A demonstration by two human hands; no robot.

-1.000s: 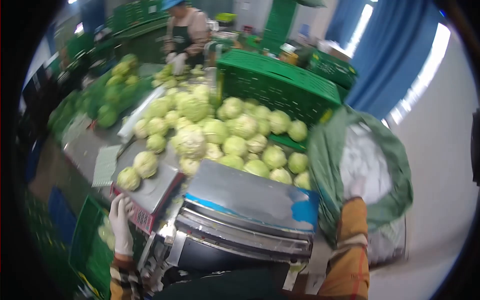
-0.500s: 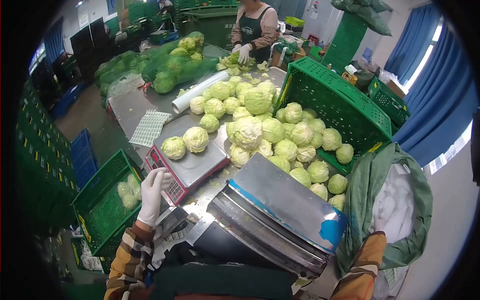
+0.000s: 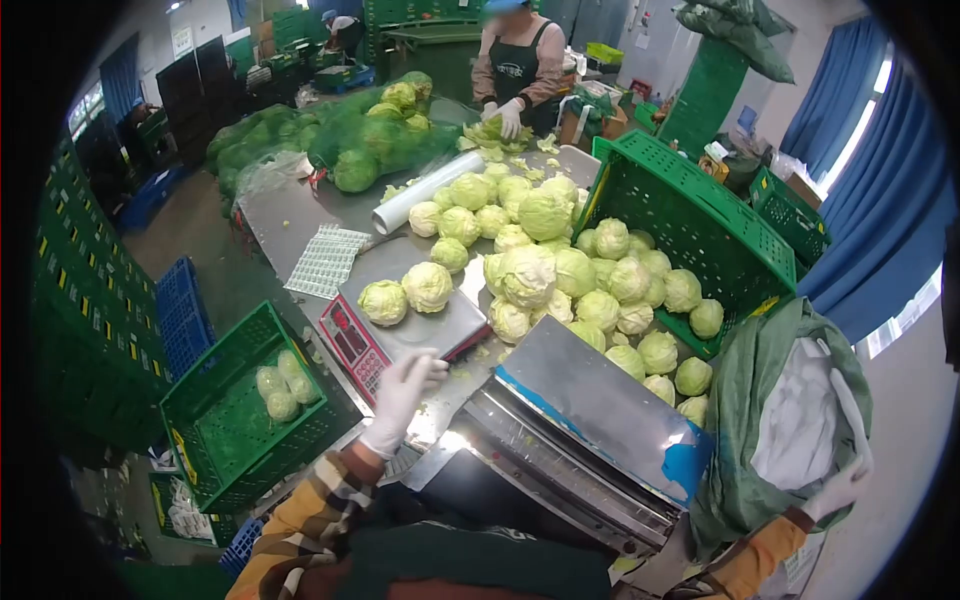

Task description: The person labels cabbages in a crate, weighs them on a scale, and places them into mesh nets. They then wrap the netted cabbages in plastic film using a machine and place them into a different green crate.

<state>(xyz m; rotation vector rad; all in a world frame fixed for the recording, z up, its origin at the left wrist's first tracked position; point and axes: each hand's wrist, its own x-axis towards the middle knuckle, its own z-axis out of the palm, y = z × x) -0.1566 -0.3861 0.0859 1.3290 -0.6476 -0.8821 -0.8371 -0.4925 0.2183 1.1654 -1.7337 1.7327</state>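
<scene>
My left hand (image 3: 402,400), in a white glove, hovers over the near edge of the red and silver scale (image 3: 352,345); its fingers are bent together, and whatever they hold, if anything, is too small to name. Two cabbages (image 3: 405,294) rest side by side on the scale's plate. At the right, my gloved right hand (image 3: 842,488) pinches a white plastic bag (image 3: 852,408), which stretches up from the green sack (image 3: 740,450) of white bags (image 3: 797,425). Between my arms stands a metal wrapping machine (image 3: 600,410) with a flat top.
Many loose cabbages (image 3: 528,275) cover the table beside a tipped green crate (image 3: 690,200). A plastic roll (image 3: 425,193) and label sheet (image 3: 327,260) lie behind the scale. A lower crate (image 3: 235,430) holds bagged cabbages. A co-worker (image 3: 515,65) handles leaves across the table.
My left hand has moved right, across the scale's near edge. My right hand has come out of the sack toward the right, drawing up a white bag. The view has shifted slightly.
</scene>
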